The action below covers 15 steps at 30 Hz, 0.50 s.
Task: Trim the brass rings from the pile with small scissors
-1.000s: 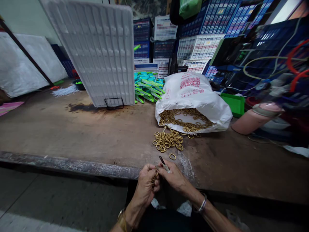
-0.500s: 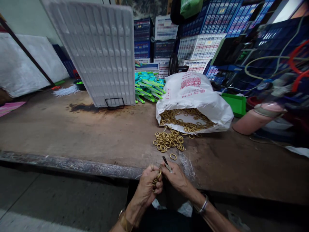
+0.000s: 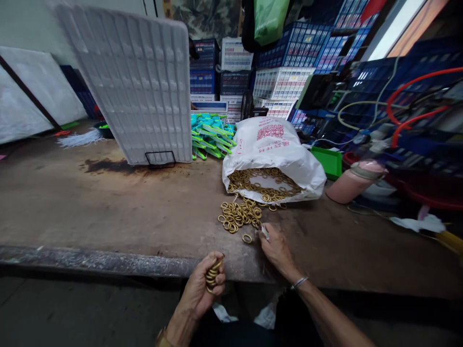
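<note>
Several brass-coloured rings [image 3: 211, 277] are stacked in my left hand [image 3: 202, 284], its fingers curled round them just in front of the table edge. My right hand [image 3: 277, 248] is closed on a small knife [image 3: 265, 233] with a pale handle; its blade is mostly hidden at the near right side of the ring pile [image 3: 238, 215]. One loose ring [image 3: 247, 238] lies apart on the wood, left of my right fingertips. Behind the pile, a white printed sack [image 3: 267, 144] lies on its side, its mouth towards me, with more rings inside and spilling out.
A ribbed whitish panel [image 3: 144, 91] stands upright on a black wire stand [image 3: 160, 158]. Green and turquoise pieces [image 3: 211, 137] are heaped behind it. A pink bottle [image 3: 356, 180] and a green tray [image 3: 327, 162] are to the right. Stacked crates [image 3: 282, 82] line the back of the wooden table [image 3: 108, 212].
My right hand has moved away from my left, forward to the pile with the knife still in it. My left hand keeps its rings. The camera view has shifted slightly right.
</note>
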Each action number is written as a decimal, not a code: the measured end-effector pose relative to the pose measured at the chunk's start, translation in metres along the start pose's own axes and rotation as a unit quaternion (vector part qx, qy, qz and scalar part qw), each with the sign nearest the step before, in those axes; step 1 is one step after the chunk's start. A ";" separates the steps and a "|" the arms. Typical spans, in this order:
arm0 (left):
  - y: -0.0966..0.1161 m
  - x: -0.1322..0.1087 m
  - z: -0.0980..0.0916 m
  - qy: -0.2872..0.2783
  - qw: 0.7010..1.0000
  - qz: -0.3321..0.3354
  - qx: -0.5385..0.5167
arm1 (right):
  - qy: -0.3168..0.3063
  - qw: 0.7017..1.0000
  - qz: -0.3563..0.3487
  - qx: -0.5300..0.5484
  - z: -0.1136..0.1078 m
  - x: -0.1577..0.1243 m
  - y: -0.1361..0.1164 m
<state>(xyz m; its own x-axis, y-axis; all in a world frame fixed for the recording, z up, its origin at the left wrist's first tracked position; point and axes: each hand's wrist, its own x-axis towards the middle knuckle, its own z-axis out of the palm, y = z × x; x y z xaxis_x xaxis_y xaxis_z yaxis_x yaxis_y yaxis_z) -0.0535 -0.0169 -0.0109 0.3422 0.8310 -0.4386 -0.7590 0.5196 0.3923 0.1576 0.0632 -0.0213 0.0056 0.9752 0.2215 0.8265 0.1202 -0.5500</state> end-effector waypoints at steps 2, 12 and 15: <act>0.002 0.000 0.001 0.002 1.000 -0.008 -0.017 | 0.020 0.999 0.014 -0.029 -0.005 0.011 0.012; -0.001 0.002 0.007 0.001 1.000 0.027 0.007 | -0.007 0.996 0.048 -0.072 -0.002 0.031 -0.004; -0.001 0.003 0.008 0.023 0.999 0.035 0.016 | -0.005 0.997 0.002 -0.083 -0.002 0.023 -0.014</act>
<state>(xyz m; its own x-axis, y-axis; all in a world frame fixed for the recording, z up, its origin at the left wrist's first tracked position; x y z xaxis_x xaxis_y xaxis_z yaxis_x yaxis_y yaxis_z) -0.0476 -0.0134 -0.0064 0.2631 0.8556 -0.4458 -0.7612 0.4680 0.4490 0.1474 0.0837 -0.0069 0.0047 0.9775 0.2107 0.9085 0.0839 -0.4094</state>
